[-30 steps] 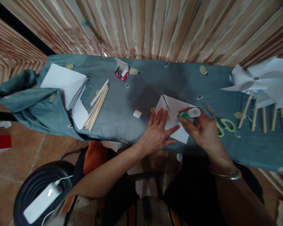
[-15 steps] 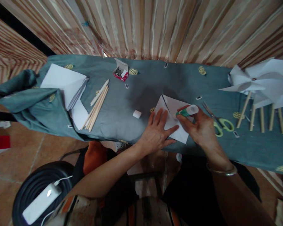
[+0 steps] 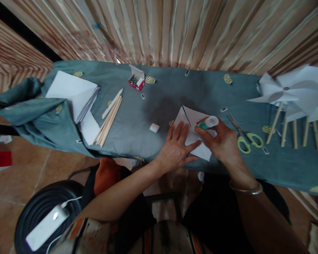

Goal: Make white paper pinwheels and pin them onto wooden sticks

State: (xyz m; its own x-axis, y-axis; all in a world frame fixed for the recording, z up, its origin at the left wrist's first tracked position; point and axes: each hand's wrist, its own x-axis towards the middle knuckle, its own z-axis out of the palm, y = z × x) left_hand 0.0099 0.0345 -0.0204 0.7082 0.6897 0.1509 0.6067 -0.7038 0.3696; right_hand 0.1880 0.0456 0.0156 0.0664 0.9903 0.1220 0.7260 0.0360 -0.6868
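A square white sheet of paper (image 3: 201, 150) lies on the cloth-covered table, with a slit running inward from its top corner. My left hand (image 3: 176, 146) rests flat on its left part, fingers spread. My right hand (image 3: 219, 141) grips a green and white glue stick (image 3: 208, 122), tilted, its lower end at the paper near the middle; the tip is hidden by my fingers. The white glue cap (image 3: 154, 127) lies apart on the cloth, left of the paper. Green-handled scissors (image 3: 250, 139) lie just right of my right hand.
Finished paper pinwheels (image 3: 294, 93) on sticks lie at the right. Toward the left are wooden sticks (image 3: 108, 123), a white pen (image 3: 112, 103) and a stack of white paper (image 3: 71, 90). An open red box (image 3: 136, 82) of small metal pieces stands near the back edge.
My right hand has shifted slightly left with the glue stick, toward the middle of the paper. My left hand stays in place.
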